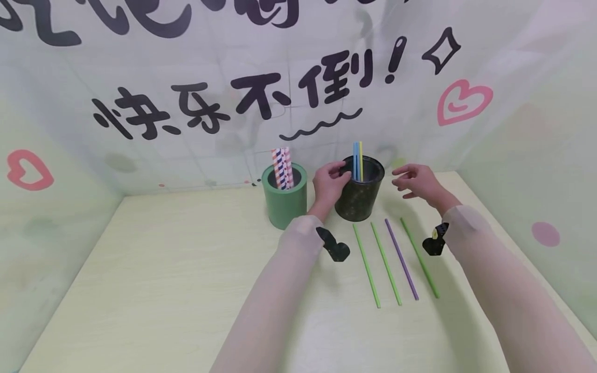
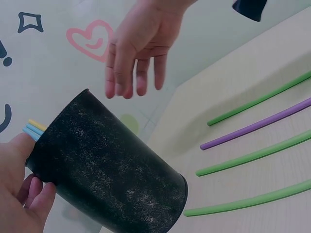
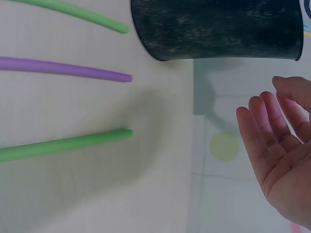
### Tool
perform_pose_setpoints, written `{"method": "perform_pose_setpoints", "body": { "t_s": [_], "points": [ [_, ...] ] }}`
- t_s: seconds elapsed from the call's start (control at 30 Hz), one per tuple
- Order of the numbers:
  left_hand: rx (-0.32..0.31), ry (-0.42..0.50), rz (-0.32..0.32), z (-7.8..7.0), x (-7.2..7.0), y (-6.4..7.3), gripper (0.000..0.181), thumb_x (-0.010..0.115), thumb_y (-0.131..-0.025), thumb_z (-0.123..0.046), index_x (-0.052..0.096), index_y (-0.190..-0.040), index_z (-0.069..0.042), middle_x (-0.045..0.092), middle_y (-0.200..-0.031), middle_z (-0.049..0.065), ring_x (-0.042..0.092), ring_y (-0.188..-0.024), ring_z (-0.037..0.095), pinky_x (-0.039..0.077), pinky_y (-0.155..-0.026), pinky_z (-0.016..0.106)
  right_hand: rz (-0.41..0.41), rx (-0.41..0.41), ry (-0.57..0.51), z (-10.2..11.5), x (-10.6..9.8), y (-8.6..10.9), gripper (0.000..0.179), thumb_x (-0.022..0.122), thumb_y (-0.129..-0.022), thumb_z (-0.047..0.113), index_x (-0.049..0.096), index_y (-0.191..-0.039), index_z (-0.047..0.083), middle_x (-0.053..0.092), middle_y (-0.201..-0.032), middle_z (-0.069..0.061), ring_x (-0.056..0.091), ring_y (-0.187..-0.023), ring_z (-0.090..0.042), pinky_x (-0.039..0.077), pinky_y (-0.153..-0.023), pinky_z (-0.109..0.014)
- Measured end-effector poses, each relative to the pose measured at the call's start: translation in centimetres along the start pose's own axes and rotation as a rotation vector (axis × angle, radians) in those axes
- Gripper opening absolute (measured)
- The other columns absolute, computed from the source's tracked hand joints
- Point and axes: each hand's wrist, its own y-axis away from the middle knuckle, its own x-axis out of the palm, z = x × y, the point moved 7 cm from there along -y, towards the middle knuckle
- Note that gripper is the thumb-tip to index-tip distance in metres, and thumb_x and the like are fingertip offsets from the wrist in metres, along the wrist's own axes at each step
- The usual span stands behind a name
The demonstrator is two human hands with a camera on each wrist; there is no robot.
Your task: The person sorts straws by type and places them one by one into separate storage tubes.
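A black cup (image 1: 356, 199) stands on the table with blue and yellow straws (image 1: 357, 161) inside, leaning toward its rim. My left hand (image 1: 330, 185) grips that cup by its left rim; in the left wrist view the thumb is at the rim beside the straws and the other fingers lie against the outer wall. To the right of the cup and apart from it, my right hand (image 1: 417, 184) hovers with relaxed fingers and holds nothing. In front of the cup lie light green straws (image 1: 366, 264), a purple straw (image 1: 401, 258) and a darker green straw (image 1: 420, 257), roughly side by side.
Left of the black cup is a green cup (image 1: 285, 210) holding several patterned straws (image 1: 282, 168). A printed wall sheet (image 1: 210, 160) with lettering and hearts rises behind the pale wooden table (image 1: 186, 269); side walls stand left and right.
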Motion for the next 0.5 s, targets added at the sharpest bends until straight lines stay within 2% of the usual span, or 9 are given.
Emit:
{"method": "perform_pose_setpoints", "body": {
  "t_s": [0.1,0.2,0.33,0.5],
  "points": [
    [0.005,-0.001,0.001,0.0,0.0,0.0,0.029,0.068,-0.083,-0.01,0.066,-0.111,-0.007,0.062,-0.111,0.008,0.059,-0.098,0.019,0.049,-0.082,0.024,0.021,0.023,0.012,-1.3,0.2,0.4,0.04,0.057,-0.091,0.013,0.046,-0.122,-0.008,0.058,-0.099,-0.019,0.058,-0.072,-0.009,0.054,-0.068,-0.036],
    [0.005,-0.004,0.001,0.0,0.0,-0.1,0.029,0.068,-0.083,-0.011,0.066,-0.111,-0.007,0.062,-0.111,0.008,0.059,-0.098,0.018,0.049,-0.082,0.024,0.043,0.05,0.024,-2.5,0.4,0.9,0.041,0.056,-0.091,0.014,0.045,-0.124,-0.008,0.055,-0.107,-0.026,0.059,-0.082,-0.02,0.054,-0.07,-0.036],
    [0.002,-0.001,-0.002,0.1,0.0,-0.1,0.029,0.068,-0.082,-0.01,0.066,-0.111,-0.007,0.062,-0.111,0.008,0.059,-0.097,0.019,0.049,-0.082,0.024,0.083,0.085,0.03,-4.0,0.8,1.6,0.044,0.056,-0.092,0.014,0.043,-0.127,-0.009,0.055,-0.108,-0.025,0.055,-0.095,-0.036,0.053,-0.072,-0.037],
    [0.0,0.002,-0.001,0.1,-0.1,-0.1,0.029,0.068,-0.082,-0.01,0.066,-0.111,-0.007,0.062,-0.111,0.009,0.059,-0.097,0.019,0.049,-0.082,0.024,0.135,0.129,0.046,-5.8,1.2,2.5,0.046,0.056,-0.091,0.015,0.042,-0.127,-0.01,0.053,-0.11,-0.025,0.054,-0.099,-0.039,0.053,-0.075,-0.039]
  ]
}}
